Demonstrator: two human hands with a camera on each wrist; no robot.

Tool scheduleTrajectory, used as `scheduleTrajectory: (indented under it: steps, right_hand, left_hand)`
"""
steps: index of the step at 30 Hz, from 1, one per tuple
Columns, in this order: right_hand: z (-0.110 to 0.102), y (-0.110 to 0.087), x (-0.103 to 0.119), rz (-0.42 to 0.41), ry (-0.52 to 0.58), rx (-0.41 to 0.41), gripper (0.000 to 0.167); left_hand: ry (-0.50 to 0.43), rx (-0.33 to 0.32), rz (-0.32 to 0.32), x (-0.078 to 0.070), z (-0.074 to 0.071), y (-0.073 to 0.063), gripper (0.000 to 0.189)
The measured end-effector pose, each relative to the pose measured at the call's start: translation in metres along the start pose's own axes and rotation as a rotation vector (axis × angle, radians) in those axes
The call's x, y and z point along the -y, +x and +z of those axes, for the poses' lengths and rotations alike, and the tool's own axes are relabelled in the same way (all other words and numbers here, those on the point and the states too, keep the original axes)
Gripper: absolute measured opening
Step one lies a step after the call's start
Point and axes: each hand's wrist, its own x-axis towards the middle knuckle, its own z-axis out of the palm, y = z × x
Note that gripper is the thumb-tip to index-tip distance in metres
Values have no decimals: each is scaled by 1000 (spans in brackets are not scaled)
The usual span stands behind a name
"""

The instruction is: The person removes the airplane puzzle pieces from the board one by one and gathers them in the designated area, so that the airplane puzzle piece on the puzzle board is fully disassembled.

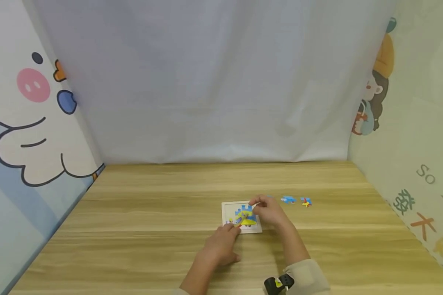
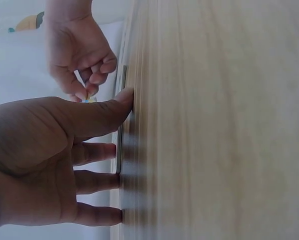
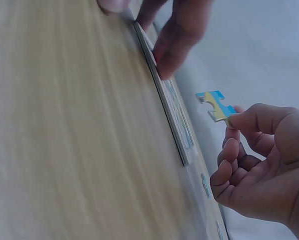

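A white-framed jigsaw puzzle board (image 1: 259, 228) lies on the table, partly filled with blue and yellow pieces. My left hand (image 1: 220, 245) is at its front left corner, fingers extended; in the left wrist view the fingertips (image 2: 108, 216) reach its edge and the table. Over the board's right side, my right hand (image 1: 270, 211) pinches a jigsaw piece (image 3: 217, 106) between thumb and forefinger. That piece is blue and yellow with a rounded notch, raised above the board in the right wrist view. The other right fingers (image 3: 224, 172) are curled inward.
Loose jigsaw pieces lie to the right of the board, a blue one (image 1: 288, 199) and a blue, red and yellow one (image 1: 306, 202). Another blue bit shows just behind my right hand. A white curtain (image 1: 221, 102) hangs behind the wooden table (image 1: 151, 196), with printed panels at both sides.
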Motion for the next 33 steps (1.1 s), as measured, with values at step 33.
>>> scheduleTrajectory:
  steps: [33]
  right_hand:
    - [-48, -1, -30, 119, -121, -83, 18]
  left_hand:
    - [3, 27, -26, -3, -5, -4, 68]
